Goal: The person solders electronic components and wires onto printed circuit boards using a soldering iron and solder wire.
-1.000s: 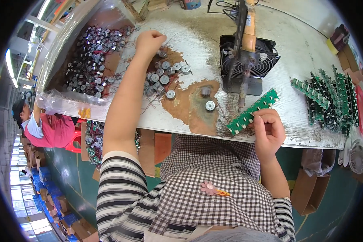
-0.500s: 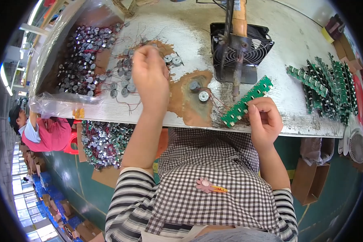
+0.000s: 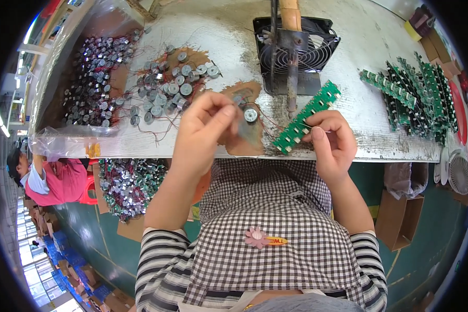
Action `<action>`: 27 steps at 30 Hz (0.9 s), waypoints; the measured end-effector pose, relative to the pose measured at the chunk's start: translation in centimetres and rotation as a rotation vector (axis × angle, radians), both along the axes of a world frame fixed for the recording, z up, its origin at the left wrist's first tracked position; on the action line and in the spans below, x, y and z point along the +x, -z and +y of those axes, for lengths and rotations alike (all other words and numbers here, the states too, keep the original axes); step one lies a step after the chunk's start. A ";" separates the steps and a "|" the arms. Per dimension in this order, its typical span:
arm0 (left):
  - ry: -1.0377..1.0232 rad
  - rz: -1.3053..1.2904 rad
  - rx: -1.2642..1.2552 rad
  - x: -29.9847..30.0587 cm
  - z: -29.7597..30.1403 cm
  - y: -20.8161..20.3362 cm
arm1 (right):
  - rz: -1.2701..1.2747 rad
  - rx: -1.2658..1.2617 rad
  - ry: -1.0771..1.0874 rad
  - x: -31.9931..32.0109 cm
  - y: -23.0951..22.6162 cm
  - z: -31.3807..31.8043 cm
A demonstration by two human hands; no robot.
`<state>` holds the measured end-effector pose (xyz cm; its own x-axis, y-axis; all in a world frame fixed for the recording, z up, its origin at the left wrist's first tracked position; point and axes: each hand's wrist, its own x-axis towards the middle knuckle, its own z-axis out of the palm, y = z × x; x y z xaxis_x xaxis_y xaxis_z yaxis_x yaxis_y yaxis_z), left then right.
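Note:
My right hand (image 3: 334,143) pinches the lower right edge of a long green circuit board strip (image 3: 308,117), which lies slanted near the table's front edge. Thin red wires run from the board to a small round motor (image 3: 250,115) left of it. Beside that motor my left hand (image 3: 205,127) is closed, thumb and fingers together. Its fingertips are blurred, and what they hold cannot be made out. A second motor (image 3: 238,100) shows partly behind them. Several loose silver motors (image 3: 171,88) with wires are spread beyond my left hand.
A plastic-lined box (image 3: 54,78) of motors stands on the left. Behind the board is a black fan (image 3: 322,47), with a soldering iron (image 3: 292,67) upright before it. Green board strips (image 3: 421,99) are piled on the right. Below the table's left side sits a heap of wired parts (image 3: 130,184).
My left hand has come back from the loose motors toward the wired motor, nearer the table's front edge. My right hand stays at the board. The whole view has shifted slightly.

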<state>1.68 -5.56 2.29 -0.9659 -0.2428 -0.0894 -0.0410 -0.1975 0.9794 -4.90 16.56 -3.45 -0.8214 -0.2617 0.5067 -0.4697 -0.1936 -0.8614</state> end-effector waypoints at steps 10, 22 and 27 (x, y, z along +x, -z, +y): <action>0.074 -0.132 -0.033 0.1 3.9 1.8 | 0.281 0.227 0.026 -0.1 -1.0 -0.4; 0.036 0.104 -0.307 -1.1 5.2 2.2 | 0.301 0.128 0.033 -0.5 -1.1 -0.8; 0.041 0.079 -0.161 -1.2 5.3 2.1 | 0.316 0.138 0.038 -0.6 -1.1 -0.7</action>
<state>0.51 -0.27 0.21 -0.9778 -0.2081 0.0240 0.0324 -0.0373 0.9988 -5.47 15.84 -2.36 -0.6400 -0.3175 0.6997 -0.7222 -0.0625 -0.6889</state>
